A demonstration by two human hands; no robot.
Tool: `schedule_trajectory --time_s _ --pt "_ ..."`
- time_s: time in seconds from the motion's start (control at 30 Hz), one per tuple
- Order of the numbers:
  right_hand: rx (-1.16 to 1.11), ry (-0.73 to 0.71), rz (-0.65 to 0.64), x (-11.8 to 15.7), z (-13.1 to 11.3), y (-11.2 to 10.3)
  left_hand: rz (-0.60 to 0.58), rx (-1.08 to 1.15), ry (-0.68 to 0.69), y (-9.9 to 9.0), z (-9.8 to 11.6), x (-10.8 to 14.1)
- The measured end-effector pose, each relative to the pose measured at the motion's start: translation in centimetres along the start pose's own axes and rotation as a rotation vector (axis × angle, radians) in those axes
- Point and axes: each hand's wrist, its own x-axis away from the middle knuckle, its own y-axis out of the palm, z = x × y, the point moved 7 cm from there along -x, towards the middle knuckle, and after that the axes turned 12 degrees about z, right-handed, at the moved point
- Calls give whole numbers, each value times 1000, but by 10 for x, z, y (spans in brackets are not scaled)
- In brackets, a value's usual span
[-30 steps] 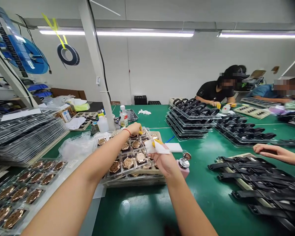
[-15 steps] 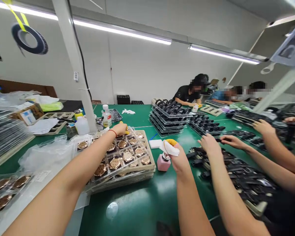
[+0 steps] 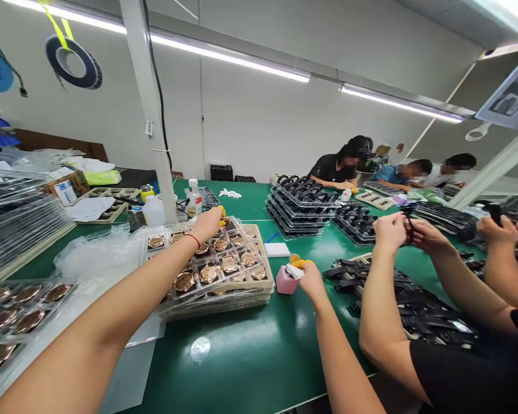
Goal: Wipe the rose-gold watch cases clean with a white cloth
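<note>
Your left hand (image 3: 208,225), with a red string bracelet (image 3: 191,240), is at the far corner of the beige tray (image 3: 264,270). Its fingers are curled around a yellow finger cot (image 3: 221,215), but you cannot tell if they pinch something. Your right hand (image 3: 312,282) is closed on a white wipe (image 3: 294,272), just beside the pink dispenser bottle (image 3: 286,280). The copper octagonal pieces (image 3: 208,274) lie in the tray under your hands, and all compartments in view seem filled. More such pieces (image 3: 28,305) lie in a clear tray (image 3: 64,283) on your left, so some work looks left, but which pieces are finished, this view does not show. A co-worker's hand (image 3: 391,231) is raised above the black straps (image 3: 399,305).
</note>
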Motion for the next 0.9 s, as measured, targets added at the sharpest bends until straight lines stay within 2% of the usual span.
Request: schedule_trajectory --time_s 0.1,0.2,0.3,0.37,0.4,0.47,0.5,0.57,0.67,0.8,0.9 --pt "202 51 -46 -2 2 2 83 99 12 -30 6 41" --pt "290 54 -66 4 -12 1 50 198 59 -42 12 110" --pt "274 31 -159 34 -36 15 -105 395 64 -25 12 187" --pt "162 6 -352 69 -55 42 -199 531 -19 -4 5 225" --pt "40 -8 -507 91 -66 60 -225 573 -67 7 0 237" --pt "-163 11 -739 132 -82 92 -242 615 -134 25 -8 249" --pt "-210 26 -772 145 -85 103 -240 619 -148 32 -11 251" --pt "-230 34 -747 159 -84 116 -240 624 -142 41 -12 250" --pt "-244 -50 -739 166 -80 119 -269 643 -81 52 -6 250" --pt "-250 -139 -787 175 -76 116 -293 634 -13 71 -3 257" --pt "-235 -179 -863 188 -77 124 -311 635 17 86 -7 263"
